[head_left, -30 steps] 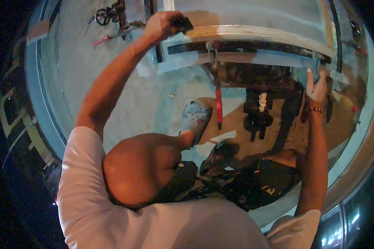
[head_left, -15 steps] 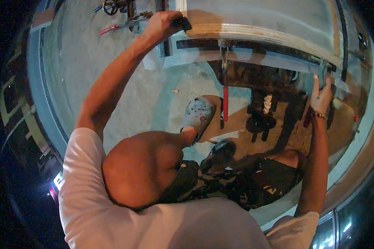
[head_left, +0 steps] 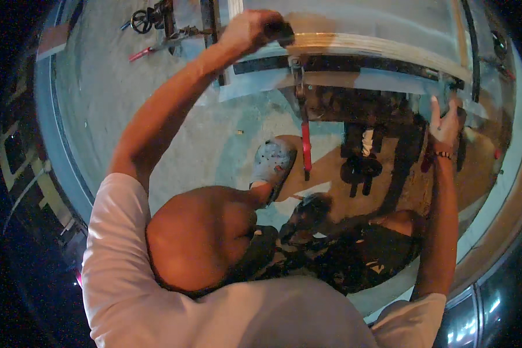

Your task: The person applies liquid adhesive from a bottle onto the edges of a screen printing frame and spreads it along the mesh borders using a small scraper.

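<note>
Along the far side lies a wooden-edged frame (head_left: 354, 43) around a pale, see-through sheet (head_left: 383, 17). My left hand (head_left: 249, 33) reaches to its near edge, fingers closed round a small dark block (head_left: 281, 32) that sits at the wood. What exactly the block is, I cannot make out. Below the wood runs a black bar (head_left: 330, 64) with a pale strip under it. At the bar's right end my right hand (head_left: 445, 123) is raised with thumb and fingers apart, close to a metal bracket (head_left: 445, 87); whether it touches is unclear.
A red-handled lever (head_left: 306, 145) hangs from the bar toward my foot in a grey clog (head_left: 272, 159). Dark machine parts with a spring-like white piece (head_left: 368, 142) stand beneath the frame. A handwheel (head_left: 141, 21) and another red handle (head_left: 142, 54) are at the upper left.
My left hand has slid right along the wooden edge with the dark block. My right hand stays near the bracket, with its fingers slightly shifted. The whole view has moved a little.
</note>
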The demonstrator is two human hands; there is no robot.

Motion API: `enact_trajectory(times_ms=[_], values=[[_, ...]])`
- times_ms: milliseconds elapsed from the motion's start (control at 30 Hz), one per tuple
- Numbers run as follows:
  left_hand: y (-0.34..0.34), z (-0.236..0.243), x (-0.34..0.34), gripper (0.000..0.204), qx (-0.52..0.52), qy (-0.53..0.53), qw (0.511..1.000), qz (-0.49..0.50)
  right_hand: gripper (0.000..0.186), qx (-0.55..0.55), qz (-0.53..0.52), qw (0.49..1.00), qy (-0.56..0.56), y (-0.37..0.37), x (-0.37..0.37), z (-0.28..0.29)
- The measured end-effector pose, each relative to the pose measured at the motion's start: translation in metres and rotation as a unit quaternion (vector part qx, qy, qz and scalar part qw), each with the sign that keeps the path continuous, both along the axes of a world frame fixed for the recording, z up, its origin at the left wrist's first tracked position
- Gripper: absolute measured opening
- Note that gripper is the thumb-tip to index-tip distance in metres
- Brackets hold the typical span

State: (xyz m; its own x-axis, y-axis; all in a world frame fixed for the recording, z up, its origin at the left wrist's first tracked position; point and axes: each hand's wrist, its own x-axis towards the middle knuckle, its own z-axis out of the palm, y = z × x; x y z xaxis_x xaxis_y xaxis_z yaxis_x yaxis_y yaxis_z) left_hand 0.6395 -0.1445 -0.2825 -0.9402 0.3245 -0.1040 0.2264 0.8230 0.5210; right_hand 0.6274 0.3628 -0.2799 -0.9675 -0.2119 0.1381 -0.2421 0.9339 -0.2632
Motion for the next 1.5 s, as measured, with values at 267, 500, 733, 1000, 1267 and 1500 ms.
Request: enact_trajectory(times_ms=[267, 500, 733, 1000, 1267, 1500], values=[[0.041, -0.028, -0.022, 0.028, 0.064, 0.076, 0.993, -0.065, 0.043, 0.046, 0.005, 0.998, 0.041, -0.006, 0.005, 0.000], [0.065, -0.027, -0.035, 0.039, 0.061, 0.012, 0.994, -0.093, 0.051, -0.025, -0.072, 0.997, -0.018, -0.011, 0.010, -0.002], [0.064, -0.058, -0.064, 0.028, 0.086, 0.052, 0.987, -0.125, 0.067, 0.047, -0.090, 0.981, -0.167, -0.027, -0.001, 0.022], [0.126, -0.049, -0.089, 0.018, 0.135, 0.050, 0.985, -0.098, 0.054, -0.019, -0.037, 0.999, 0.009, -0.001, 0.009, -0.014], [0.115, -0.056, -0.086, 0.031, 0.126, 0.000, 0.986, -0.110, 0.052, -0.062, -0.041, 0.996, -0.040, -0.002, 0.009, -0.015], [0.032, -0.028, -0.039, 0.027, 0.075, -0.007, 0.994, -0.077, 0.047, -0.092, -0.088, 0.989, -0.073, -0.011, 0.008, -0.003]])
